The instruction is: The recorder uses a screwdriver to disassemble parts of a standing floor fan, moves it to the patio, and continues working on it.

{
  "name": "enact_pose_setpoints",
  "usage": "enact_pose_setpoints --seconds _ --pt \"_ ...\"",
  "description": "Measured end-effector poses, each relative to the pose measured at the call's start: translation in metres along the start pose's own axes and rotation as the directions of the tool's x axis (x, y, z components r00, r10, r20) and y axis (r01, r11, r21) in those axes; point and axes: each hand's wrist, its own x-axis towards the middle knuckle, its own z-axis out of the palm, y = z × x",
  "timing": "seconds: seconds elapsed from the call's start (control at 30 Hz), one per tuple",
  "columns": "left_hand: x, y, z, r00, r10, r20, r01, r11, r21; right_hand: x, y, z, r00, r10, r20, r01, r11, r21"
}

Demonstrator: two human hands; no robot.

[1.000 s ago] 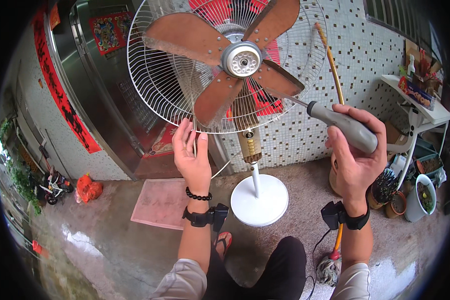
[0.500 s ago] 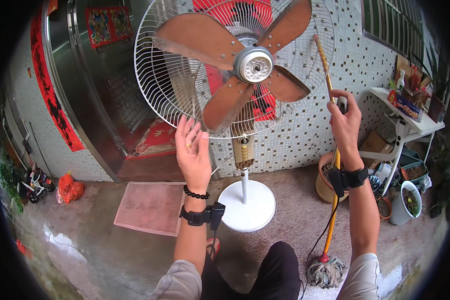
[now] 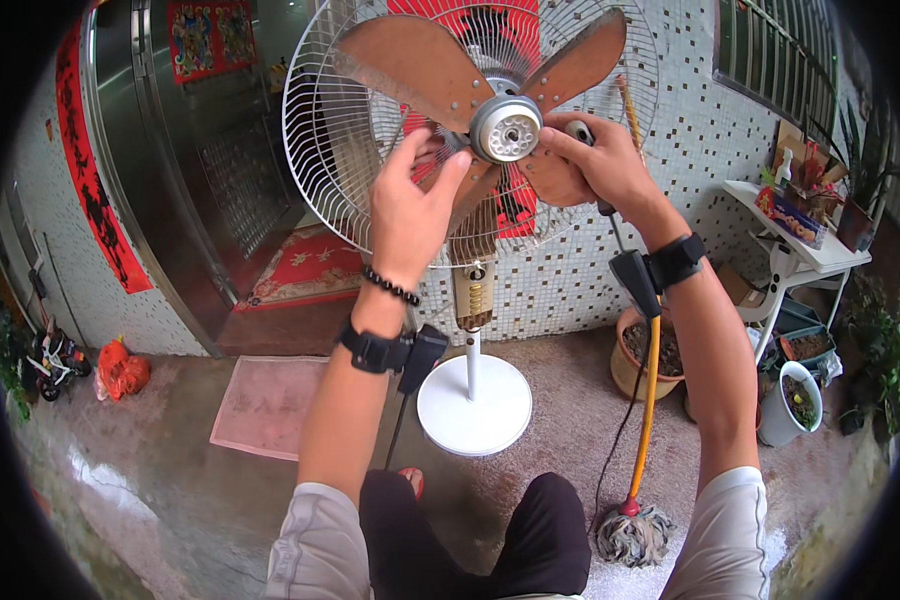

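Note:
A pedestal fan with its front guard off stands before me, its brown blades (image 3: 415,62) bare and its pale round hub (image 3: 510,130) facing me. My left hand (image 3: 415,200) is beside the hub at the lower left, thumb and fingers apart around the root of a blade; whether they touch it I cannot tell. On the hub's right side, my right hand (image 3: 610,170) has its thumb at the hub rim. A screwdriver (image 3: 579,131) with a dark handle is held in that hand, its shaft pointing down past the palm. The fan's wire rear guard (image 3: 315,130) is behind the blades.
A mop (image 3: 646,420) with a yellow pole leans at the right of the white fan base (image 3: 475,410). Further right are a potted planter (image 3: 630,372), a white table (image 3: 805,240) and a white bucket (image 3: 775,418). A pink mat (image 3: 270,405) lies left, near the doorway.
Both hands have come in to the fan hub, the left rising from the guard's lower edge, the right moving leftward with the screwdriver. The view has shifted slightly.

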Motion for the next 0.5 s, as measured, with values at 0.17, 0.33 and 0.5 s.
enact_pose_setpoints --seconds 0.17,0.33,0.5 --pt "0.016 0.011 0.013 0.988 -0.107 0.112 0.12 0.986 -0.114 0.003 -0.015 0.0 0.973 0.209 0.099 -0.217 0.973 0.08" --pt "0.018 0.01 0.025 0.994 -0.079 0.075 0.085 0.993 -0.076 0.001 -0.02 -0.003 0.951 0.235 0.201 -0.261 0.958 0.118" --pt "0.018 0.011 0.03 0.993 -0.106 0.054 0.11 0.99 -0.084 -0.003 -0.022 -0.001 0.947 0.253 0.196 -0.286 0.943 0.168"
